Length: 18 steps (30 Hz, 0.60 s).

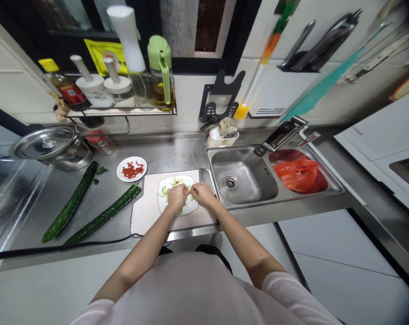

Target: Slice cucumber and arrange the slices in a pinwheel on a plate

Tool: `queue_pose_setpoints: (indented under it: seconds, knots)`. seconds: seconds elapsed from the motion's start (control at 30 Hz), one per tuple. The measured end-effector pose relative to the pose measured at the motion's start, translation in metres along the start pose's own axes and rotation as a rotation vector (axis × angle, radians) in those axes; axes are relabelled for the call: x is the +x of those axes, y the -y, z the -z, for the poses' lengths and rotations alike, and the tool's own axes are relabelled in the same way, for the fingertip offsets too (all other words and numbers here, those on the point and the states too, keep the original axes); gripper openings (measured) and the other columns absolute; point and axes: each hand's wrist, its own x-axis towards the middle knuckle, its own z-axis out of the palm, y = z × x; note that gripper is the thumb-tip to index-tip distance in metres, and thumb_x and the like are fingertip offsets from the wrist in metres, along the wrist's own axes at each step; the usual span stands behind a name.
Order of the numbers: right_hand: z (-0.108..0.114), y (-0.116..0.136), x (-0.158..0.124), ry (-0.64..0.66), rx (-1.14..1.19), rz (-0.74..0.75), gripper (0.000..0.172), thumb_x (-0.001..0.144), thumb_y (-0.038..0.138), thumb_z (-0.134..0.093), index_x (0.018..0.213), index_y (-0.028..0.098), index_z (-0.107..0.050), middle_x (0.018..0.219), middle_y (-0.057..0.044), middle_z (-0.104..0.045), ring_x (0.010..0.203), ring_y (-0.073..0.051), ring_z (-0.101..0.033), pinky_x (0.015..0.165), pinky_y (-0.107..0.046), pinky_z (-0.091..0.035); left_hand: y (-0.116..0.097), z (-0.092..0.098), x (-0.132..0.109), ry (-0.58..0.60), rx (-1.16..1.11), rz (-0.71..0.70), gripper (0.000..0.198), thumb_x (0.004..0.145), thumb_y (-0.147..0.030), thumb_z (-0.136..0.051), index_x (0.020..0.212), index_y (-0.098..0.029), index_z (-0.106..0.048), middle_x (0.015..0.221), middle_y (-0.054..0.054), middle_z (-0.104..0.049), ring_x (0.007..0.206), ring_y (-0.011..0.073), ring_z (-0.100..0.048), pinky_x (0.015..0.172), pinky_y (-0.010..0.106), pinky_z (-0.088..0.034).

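Note:
Both of my hands meet over a white plate (164, 204) that stands on a pale cutting board (146, 216) at the counter's front edge. Pale green cucumber slices (174, 181) lie on the plate. My left hand (176, 197) has its fingers curled and pinched over the slices. Fingers of my right hand (201, 194) are also bent, touching the left hand's fingertips; a bit of green shows between them. What each hand pinches is too small to name.
Two long dark cucumbers (72, 203) (104, 215) lie left of the board. A small plate of red chopped pieces (132, 169) sits behind it. A steel pot (53, 146) stands far left. The sink (245, 180) with a red bag (297, 174) is right.

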Motion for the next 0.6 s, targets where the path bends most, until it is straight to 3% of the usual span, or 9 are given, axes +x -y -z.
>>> queue_pose_setpoints:
  seconds: [0.6]
  knots:
    - [0.0083,0.0069,0.0010,0.078,-0.045,-0.093,0.014,0.088,0.027,-0.053,0.092,0.020,-0.064,0.096,-0.006,-0.069,0.091,-0.019,-0.055,0.076,-0.027,-0.033,-0.0060,0.0033,0.0000,0.037,0.117,0.048,0.013,0.085,-0.032,-0.057,0.088,-0.022,-0.065,0.091,0.004,-0.072,0.096,0.0233,-0.061,0.087,0.036,-0.032]
